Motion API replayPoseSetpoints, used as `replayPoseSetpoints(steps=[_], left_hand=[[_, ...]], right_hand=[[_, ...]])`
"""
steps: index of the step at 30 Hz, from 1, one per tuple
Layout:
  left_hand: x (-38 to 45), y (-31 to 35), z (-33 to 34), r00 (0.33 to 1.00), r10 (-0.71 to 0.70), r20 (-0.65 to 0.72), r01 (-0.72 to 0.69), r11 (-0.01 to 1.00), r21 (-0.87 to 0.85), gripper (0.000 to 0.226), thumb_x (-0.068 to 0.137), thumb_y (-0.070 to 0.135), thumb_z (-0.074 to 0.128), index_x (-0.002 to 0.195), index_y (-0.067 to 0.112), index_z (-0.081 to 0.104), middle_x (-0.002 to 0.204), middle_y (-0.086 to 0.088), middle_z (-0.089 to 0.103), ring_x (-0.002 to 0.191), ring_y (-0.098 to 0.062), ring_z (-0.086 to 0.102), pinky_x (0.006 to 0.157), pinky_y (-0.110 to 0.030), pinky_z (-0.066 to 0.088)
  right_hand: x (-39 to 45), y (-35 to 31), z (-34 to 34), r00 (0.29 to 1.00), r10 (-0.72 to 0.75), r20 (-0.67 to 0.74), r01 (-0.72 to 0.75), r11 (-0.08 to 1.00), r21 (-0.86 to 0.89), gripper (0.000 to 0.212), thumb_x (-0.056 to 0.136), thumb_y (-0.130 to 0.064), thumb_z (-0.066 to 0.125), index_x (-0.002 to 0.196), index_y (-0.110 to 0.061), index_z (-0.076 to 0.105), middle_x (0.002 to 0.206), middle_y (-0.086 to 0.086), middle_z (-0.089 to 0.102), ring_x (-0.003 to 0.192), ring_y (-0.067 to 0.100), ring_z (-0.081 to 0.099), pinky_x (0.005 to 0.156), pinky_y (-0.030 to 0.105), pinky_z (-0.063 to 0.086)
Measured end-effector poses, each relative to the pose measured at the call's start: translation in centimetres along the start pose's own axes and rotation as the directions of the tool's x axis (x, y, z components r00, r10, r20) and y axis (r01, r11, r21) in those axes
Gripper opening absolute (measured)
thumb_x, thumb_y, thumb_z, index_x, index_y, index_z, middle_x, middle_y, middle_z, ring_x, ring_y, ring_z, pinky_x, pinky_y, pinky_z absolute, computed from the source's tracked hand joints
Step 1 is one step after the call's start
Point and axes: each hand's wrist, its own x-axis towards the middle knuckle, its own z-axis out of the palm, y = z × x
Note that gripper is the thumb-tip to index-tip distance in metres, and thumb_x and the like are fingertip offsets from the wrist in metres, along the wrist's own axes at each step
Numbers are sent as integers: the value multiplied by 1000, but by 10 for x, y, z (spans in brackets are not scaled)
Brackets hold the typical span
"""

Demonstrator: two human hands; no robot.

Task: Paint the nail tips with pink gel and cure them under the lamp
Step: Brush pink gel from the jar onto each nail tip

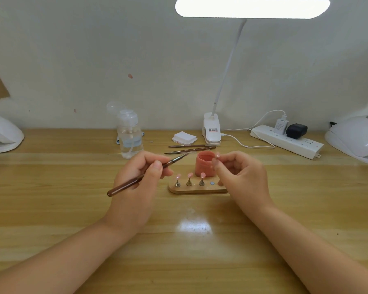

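My left hand [136,177] sits just left of frame centre, its grip clenched round a brush [146,174] whose bristles point up and right toward the pink gel pot [204,164]. My right hand [240,177], right of centre, pinches a small nail tip [216,154] between thumb and fingertips, held beside the pot's upper right edge; it is too small to make out more. Below the pot, at centre, a wooden stand [197,189] lies on the worktop [72,198] with three pink tips [189,175] upright on metal pegs and one bare round spot to their right. Two spare brushes [189,148] lie just above the pot. A clear bottle [129,136] stands up and left of them, a stack of white pads [184,137] and a clip lamp [212,130] above. Curing lamps sit at the far left edge [2,134] and far right edge [355,139], a power strip [287,141] near the right one.
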Motion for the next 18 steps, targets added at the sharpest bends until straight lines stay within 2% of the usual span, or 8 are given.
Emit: replayPoseSetpoints(steps=[3,6,9,15,18], left_hand=[[-1,-4,0,1000,-15,5,15,1000,10,19,90,17,48,91,18,67,85,0,71,81,-8,67,72,-14,50],[-2,-7,-1,999,-35,5,35,999,22,18,90,19,49,92,20,67,84,3,71,83,-10,68,73,-15,50],[-3,-8,-1,999,-48,11,47,998,40,18,90,20,49,92,21,67,84,3,71,83,-9,67,73,-14,49],[-4,-8,-1,999,-48,22,47,996,74,18,90,22,50,94,21,67,85,7,71,84,-9,68,74,-15,50],[-4,-8,-1,999,-45,27,43,996,82,18,89,22,49,94,20,67,87,7,71,85,-7,68,73,-13,49]], right_hand=[[-5,2,1,999,-47,19,48,998,-47,7,81,-16,74,76,-18,70,60,-1,68,55,18,64,58,45,55],[-5,5,-1,993,-112,27,115,981,-156,9,79,-17,73,71,-17,69,51,0,59,50,21,55,57,40,51],[-5,9,-3,995,-73,65,89,950,-299,11,76,-24,72,68,-21,67,46,-8,47,50,12,45,59,33,45],[-5,12,1,983,56,174,51,829,-557,12,86,-35,64,77,-28,69,59,-14,49,68,8,52,58,26,36],[-4,10,0,980,72,186,62,775,-629,16,87,-40,62,84,-28,72,70,-12,55,79,11,58,60,26,38]])
